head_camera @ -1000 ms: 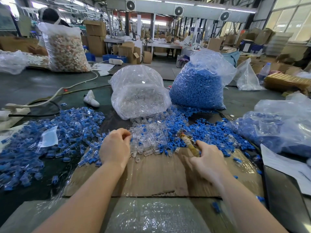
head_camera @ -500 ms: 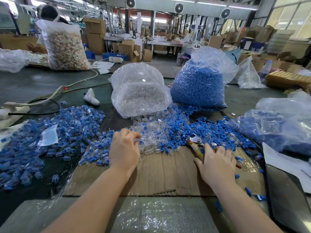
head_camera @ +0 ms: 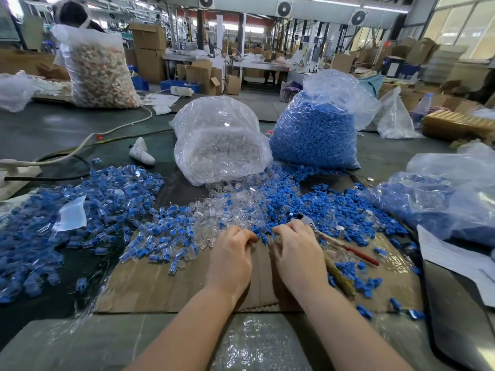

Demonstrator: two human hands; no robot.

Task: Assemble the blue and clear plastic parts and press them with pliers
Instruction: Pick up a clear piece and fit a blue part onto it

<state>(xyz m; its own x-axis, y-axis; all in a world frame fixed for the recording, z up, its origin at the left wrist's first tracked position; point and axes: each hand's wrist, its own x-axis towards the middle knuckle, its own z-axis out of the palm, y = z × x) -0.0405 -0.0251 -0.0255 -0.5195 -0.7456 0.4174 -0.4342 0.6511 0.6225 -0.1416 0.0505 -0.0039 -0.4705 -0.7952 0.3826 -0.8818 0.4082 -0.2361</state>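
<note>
Broadly, the bench (head_camera: 40,129) carries a bag of blue parts (head_camera: 313,135) and a bag of clear parts (head_camera: 219,145), with loose blue and clear parts (head_camera: 267,202) spilled onto a cardboard sheet (head_camera: 166,287). Pliers (head_camera: 334,242) lie beside the right hand (head_camera: 297,253). Both it and the left hand (head_camera: 231,257) have curled fingers at the pile's edge; whether they pinch parts, I cannot tell.

Both hands (head_camera: 231,259) (head_camera: 297,253) close together, fingers curled

Head view, forward-down, close over the worktable (head_camera: 53,135)
</note>
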